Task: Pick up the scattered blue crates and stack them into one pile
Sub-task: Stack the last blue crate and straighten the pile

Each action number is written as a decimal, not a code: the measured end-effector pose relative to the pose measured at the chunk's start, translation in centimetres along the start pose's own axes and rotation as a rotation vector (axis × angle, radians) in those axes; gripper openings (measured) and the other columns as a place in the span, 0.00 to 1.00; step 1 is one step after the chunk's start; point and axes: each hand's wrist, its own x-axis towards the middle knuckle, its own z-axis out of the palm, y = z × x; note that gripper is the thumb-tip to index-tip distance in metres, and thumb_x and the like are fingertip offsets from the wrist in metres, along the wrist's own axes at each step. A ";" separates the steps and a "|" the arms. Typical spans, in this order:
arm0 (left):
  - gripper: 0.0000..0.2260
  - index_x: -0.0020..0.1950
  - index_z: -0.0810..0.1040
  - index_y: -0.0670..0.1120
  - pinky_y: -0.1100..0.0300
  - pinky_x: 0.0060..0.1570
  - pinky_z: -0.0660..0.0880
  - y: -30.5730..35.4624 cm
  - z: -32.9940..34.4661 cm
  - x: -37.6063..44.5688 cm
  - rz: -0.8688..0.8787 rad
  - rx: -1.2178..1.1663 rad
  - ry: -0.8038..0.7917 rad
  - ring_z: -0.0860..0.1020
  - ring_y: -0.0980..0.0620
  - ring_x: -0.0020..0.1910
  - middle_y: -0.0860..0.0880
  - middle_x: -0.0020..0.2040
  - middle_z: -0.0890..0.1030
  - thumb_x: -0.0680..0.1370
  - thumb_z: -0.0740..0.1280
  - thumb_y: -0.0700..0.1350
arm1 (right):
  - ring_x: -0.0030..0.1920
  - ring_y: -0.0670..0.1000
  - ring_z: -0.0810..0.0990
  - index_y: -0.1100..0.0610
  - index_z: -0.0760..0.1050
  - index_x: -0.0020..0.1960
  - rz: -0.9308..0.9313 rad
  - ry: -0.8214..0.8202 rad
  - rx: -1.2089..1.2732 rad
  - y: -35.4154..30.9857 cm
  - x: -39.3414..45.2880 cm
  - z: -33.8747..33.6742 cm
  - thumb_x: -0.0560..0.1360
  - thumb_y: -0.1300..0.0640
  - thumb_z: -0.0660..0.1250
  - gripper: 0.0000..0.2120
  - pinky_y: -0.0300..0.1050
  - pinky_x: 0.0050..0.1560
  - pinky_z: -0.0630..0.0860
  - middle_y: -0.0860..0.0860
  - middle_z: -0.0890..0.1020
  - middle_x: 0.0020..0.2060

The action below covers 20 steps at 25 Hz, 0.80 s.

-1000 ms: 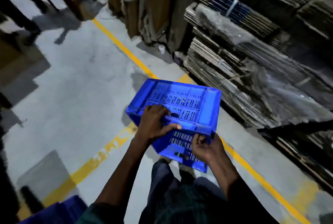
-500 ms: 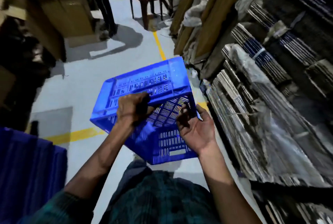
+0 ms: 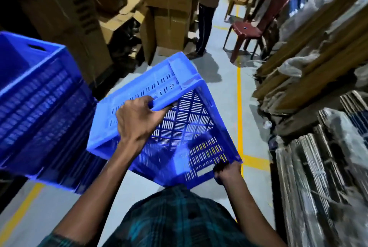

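- Up front, a tilted blue crate (image 3: pixel 175 119) is held in the air over a grey floor (image 3: pixel 225 95), its slotted base turned toward the camera.
- Left hand (image 3: pixel 139 119): fingers curled tight over the crate's upper rim.
- Right hand (image 3: pixel 227 171): fingers closed on the lower right corner.
- A pile of blue crates (image 3: pixel 37 107) stands just to the left, near the held one.
- A red plastic chair (image 3: pixel 256 26) and cardboard boxes (image 3: pixel 169 14) stand farther back.
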 end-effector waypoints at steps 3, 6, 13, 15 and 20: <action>0.34 0.27 0.69 0.42 0.54 0.31 0.67 -3.3 -4.1 0.4 -0.170 0.009 0.064 0.74 0.38 0.31 0.46 0.23 0.70 0.64 0.68 0.74 | 0.15 0.49 0.72 0.51 0.67 0.31 0.139 -0.003 -0.162 3.3 -0.6 4.4 0.72 0.51 0.66 0.13 0.36 0.19 0.71 0.48 0.73 0.17; 0.35 0.32 0.77 0.41 0.52 0.36 0.74 -7.1 -7.9 1.4 -0.242 0.004 0.149 0.80 0.38 0.36 0.41 0.29 0.77 0.61 0.65 0.76 | 0.25 0.49 0.70 0.52 0.64 0.33 0.071 -0.035 -0.383 6.6 -0.6 8.8 0.72 0.54 0.65 0.13 0.36 0.23 0.67 0.47 0.73 0.24; 0.32 0.24 0.64 0.46 0.57 0.31 0.57 -11.4 -14.0 3.0 -0.359 0.051 0.296 0.64 0.46 0.25 0.50 0.20 0.59 0.62 0.71 0.72 | 0.34 0.50 0.79 0.52 0.74 0.44 0.028 -0.340 -0.697 12.3 2.7 16.8 0.68 0.54 0.71 0.08 0.39 0.28 0.77 0.48 0.80 0.30; 0.32 0.24 0.62 0.46 0.56 0.31 0.58 -12.4 -15.0 3.2 -0.428 0.058 0.330 0.65 0.43 0.26 0.50 0.20 0.61 0.62 0.72 0.71 | 0.33 0.50 0.76 0.52 0.73 0.43 0.016 -0.398 -0.704 13.5 2.4 19.1 0.64 0.55 0.73 0.11 0.37 0.27 0.77 0.49 0.77 0.31; 0.27 0.28 0.71 0.47 0.52 0.36 0.71 -15.1 -16.0 3.5 -0.690 0.094 0.525 0.79 0.39 0.36 0.41 0.29 0.78 0.63 0.72 0.70 | 0.28 0.47 0.74 0.56 0.73 0.45 -0.137 -0.553 -0.824 13.7 3.5 24.7 0.72 0.64 0.67 0.05 0.39 0.27 0.75 0.51 0.74 0.32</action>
